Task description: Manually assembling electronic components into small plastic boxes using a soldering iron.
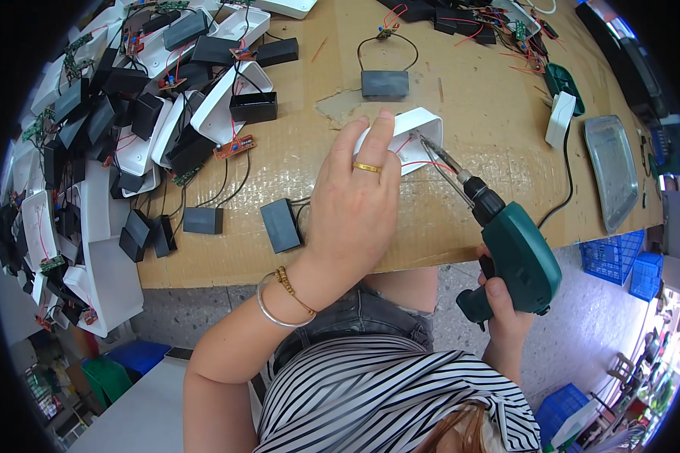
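A white plastic housing lies on its side near the middle of the table, its hollow facing me. My left hand, wearing a ring, covers its left part and grips it; the fingertips are partly hidden. In my right hand is a green soldering gun, my fingers wrapped round its handle. Its metal tip and thin feed tube reach into the housing, beside a thin red wire. Close to my left wrist rests a black rectangular box with black wires. Another black box, wired to a small circuit board, lies beyond the housing.
White housings, black boxes and small boards are heaped on the left, including an orange board. A metal tray sits at the right edge, near a green and white stand. The cardboard-covered table ends before my lap.
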`<state>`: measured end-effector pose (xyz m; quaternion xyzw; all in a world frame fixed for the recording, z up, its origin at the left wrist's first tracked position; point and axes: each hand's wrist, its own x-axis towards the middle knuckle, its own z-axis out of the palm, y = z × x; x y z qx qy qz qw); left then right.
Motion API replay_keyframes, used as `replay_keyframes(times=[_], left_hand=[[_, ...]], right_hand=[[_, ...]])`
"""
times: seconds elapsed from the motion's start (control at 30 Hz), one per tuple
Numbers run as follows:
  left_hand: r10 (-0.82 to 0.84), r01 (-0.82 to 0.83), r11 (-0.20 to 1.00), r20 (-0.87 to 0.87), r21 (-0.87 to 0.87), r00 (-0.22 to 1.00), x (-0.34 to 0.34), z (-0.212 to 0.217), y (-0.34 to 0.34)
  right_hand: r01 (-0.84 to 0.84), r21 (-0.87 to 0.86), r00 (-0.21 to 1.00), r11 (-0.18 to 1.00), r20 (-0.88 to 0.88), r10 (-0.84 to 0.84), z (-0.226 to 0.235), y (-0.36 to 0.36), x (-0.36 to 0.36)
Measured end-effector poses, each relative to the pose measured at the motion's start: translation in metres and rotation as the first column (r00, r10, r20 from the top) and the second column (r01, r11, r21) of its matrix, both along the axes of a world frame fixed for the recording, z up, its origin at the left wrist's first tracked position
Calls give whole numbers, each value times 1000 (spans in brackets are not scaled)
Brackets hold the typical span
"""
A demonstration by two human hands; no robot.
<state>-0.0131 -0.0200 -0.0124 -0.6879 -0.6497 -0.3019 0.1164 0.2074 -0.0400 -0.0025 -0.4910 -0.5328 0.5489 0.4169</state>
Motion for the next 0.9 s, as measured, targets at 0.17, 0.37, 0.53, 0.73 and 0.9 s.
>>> replay_keyframes(times=[0.17,0.37,0.53,0.73,0.9], left_hand=[[-1,1,1000,-5,-7,1000,0,0,0],[-9,9,1000,0,-8,1000,0,0,0],[-11,11,1000,0,-8,1000,-1,-1,0],[-12,12,1000,-9,-6,1000,-1,0,0],[-11,10,1000,-10,-2,1000,0,0,0]], right_hand=[[-2,-18,1000,1000,3,2,2,-1,-2],[-9,-13,999,1000,45,10,7,0,-3],[-84,-18,995,996,54,85,7,1,2],[3,-17,999,1000,37,-3,4,0,-3],[31,-31,1000,999,-1,-31,3,-2,-3]])
